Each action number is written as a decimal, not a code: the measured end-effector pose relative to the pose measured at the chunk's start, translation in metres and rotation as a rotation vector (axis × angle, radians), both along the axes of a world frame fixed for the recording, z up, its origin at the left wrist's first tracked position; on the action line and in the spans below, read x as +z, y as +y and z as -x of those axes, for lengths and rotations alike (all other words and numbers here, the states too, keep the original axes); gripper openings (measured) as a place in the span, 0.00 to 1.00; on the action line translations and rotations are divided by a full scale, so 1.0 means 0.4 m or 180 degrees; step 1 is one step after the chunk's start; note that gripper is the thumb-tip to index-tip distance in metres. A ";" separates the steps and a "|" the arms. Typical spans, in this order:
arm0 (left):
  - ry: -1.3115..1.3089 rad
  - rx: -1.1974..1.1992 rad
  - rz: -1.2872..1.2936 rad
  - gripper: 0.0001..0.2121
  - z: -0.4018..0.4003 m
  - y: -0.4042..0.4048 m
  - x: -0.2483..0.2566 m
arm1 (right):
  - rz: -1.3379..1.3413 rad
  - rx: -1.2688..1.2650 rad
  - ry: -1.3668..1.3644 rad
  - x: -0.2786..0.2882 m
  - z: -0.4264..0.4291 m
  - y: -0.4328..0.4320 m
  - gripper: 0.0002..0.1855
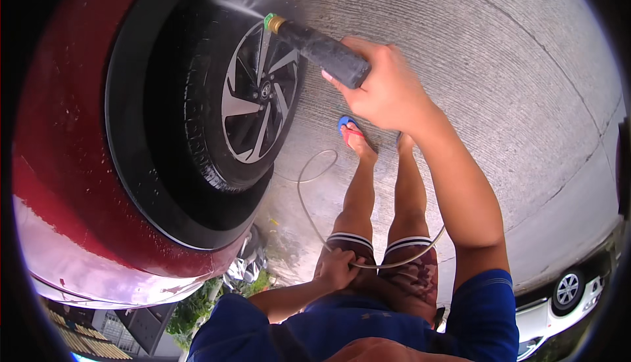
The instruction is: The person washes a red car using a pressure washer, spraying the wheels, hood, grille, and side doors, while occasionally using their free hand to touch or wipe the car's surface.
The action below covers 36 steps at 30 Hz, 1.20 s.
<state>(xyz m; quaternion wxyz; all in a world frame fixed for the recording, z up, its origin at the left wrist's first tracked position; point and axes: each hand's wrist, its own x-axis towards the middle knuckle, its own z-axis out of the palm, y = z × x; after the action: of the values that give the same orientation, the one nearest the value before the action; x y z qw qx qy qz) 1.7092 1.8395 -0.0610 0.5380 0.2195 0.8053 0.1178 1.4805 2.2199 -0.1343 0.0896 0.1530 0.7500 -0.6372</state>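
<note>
My right hand (pixel 387 83) is closed around the black grip of a spray gun (pixel 323 49) with a brass coupling and a green nozzle (pixel 269 20) at its front. Water fans out from the nozzle toward the top of a black tyre (pixel 202 130) in the wheel arch of a red car (pixel 64 165). Below the nozzle is the wheel's black and silver alloy rim (pixel 241 103). Down by my shorts, my left hand (pixel 339 268) is closed on a thin pale hose (pixel 389 265), which crosses in front of my thighs and loops on the ground.
Grooved wet concrete (pixel 473 66) surrounds my feet in blue flip-flops (pixel 346 124). The hose loop (pixel 318 160) lies between the wheel and my legs. A white vehicle (pixel 557 317) stands at the lower right; plants (pixel 197 308) and a motorcycle (pixel 249 258) are beyond the car.
</note>
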 end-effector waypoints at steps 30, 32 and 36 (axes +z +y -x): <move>-0.0054 -0.0001 -0.0017 0.17 -0.051 -0.071 -0.020 | -0.0500 -0.0399 -0.1069 -0.332 -0.022 -0.070 0.14; -0.0086 0.0040 0.0071 0.17 -0.055 -0.077 -0.018 | -0.0731 0.0246 -0.1046 -0.395 -0.077 -0.137 0.14; 0.0125 0.0262 -0.0173 0.17 -0.049 -0.084 -0.031 | -0.0312 0.1129 -0.0975 -0.426 -0.211 -0.285 0.12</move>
<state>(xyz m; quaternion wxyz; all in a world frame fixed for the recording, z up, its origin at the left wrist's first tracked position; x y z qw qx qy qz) 1.7287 1.8058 -0.0733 0.5106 0.2029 0.8206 0.1573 1.5649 2.1057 -0.3049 0.3054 0.1179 0.7728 -0.5437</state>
